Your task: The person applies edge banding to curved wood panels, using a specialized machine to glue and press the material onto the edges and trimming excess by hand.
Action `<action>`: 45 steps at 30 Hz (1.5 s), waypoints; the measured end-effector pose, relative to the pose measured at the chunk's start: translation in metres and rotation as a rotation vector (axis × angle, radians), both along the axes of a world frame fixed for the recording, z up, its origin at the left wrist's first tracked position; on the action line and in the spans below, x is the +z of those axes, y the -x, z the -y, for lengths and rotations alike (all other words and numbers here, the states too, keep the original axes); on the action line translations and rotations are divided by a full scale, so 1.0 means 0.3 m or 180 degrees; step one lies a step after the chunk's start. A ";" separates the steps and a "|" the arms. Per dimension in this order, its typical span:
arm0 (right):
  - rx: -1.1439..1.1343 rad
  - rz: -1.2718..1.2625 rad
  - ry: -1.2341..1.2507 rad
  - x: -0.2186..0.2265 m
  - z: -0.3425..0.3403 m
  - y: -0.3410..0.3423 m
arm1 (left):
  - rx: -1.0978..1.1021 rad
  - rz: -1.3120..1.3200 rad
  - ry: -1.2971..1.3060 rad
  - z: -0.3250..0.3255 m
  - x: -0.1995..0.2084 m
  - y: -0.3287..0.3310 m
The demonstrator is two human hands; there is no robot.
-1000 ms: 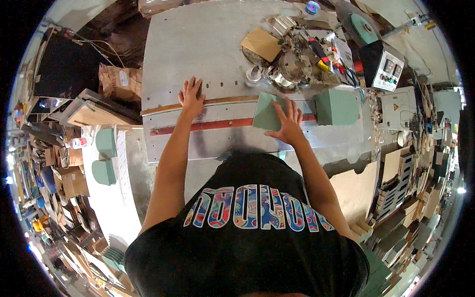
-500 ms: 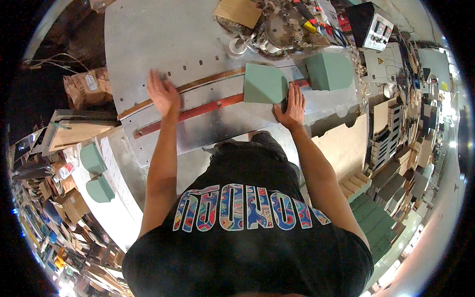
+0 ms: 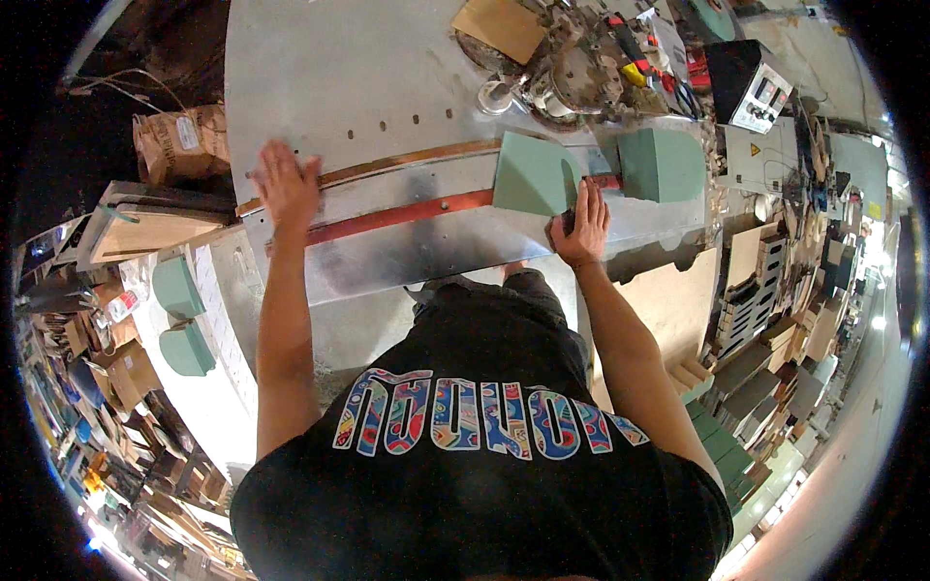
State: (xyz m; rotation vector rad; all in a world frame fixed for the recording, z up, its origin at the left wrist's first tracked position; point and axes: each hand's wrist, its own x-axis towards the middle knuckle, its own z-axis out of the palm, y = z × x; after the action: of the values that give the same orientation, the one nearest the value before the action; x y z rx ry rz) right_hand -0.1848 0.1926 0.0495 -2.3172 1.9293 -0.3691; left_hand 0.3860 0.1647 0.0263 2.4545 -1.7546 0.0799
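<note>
My left hand (image 3: 287, 192) hovers over or rests on the left end of the metal table (image 3: 320, 68), fingers spread and nothing in it; whether it touches the surface I cannot tell. Nearby run a brown strip (image 3: 417, 163) and a red strip (image 3: 397, 217) along the tabletop. A flat green panel (image 3: 535, 176) with one rounded corner lies across these strips. At its right edge is my right hand (image 3: 583, 229), fingers stretched out and apparently touching that edge. Farther right stands a thicker green rounded piece or stack (image 3: 663, 167).
Behind the panel sit a grimy machine head (image 3: 581, 82), a brown board (image 3: 499, 27) and red-handled pliers (image 3: 630, 58). A control box (image 3: 760, 97) is at the far right. On the left are leaning boards (image 3: 155, 237), a paper sack (image 3: 179, 143) and two green pieces (image 3: 179, 288).
My left hand has moved left along the strips, away from the panel. My right hand stays at the panel's right edge. The whole view has shifted slightly.
</note>
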 end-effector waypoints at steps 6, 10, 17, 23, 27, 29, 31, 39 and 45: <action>-0.0091 0.0269 0.0131 -0.011 0.000 0.019 | 0.0100 -0.0386 0.1078 -0.021 -0.062 0.163; -0.0487 0.0438 0.0189 -0.017 -0.007 0.031 | -0.1012 -0.1809 0.0852 -0.072 0.076 0.633; -0.0744 -0.0082 -0.0163 -0.027 0.071 0.132 | -0.2299 -0.1912 0.0474 -0.100 0.124 0.973; -0.0244 -0.0031 0.0163 0.011 0.004 0.183 | -0.2101 -0.1739 0.0539 -0.089 0.094 0.971; 0.0064 0.0199 0.0477 0.036 -0.037 0.222 | -0.1921 -0.1444 0.0181 -0.079 0.115 1.014; 0.0080 0.0542 0.0524 0.020 -0.048 0.244 | -0.1970 -0.1236 -0.0057 -0.065 0.149 1.040; 0.0100 0.0965 0.0333 0.021 -0.047 0.241 | -0.2220 -0.0407 0.0084 -0.071 0.120 1.062; 0.0827 0.0890 -0.0034 0.059 0.078 0.156 | -0.0548 -0.0467 -0.0064 -0.229 0.062 1.005; 0.0661 0.1178 -0.0600 0.103 0.085 0.156 | -0.0656 -0.0862 -0.0060 -0.225 0.157 1.019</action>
State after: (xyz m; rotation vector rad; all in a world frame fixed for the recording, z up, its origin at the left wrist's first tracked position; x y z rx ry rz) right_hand -0.2317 0.1670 0.0805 -2.1218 1.4719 -0.5259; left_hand 0.0804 0.2320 0.0733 2.1583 -1.8757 -0.2756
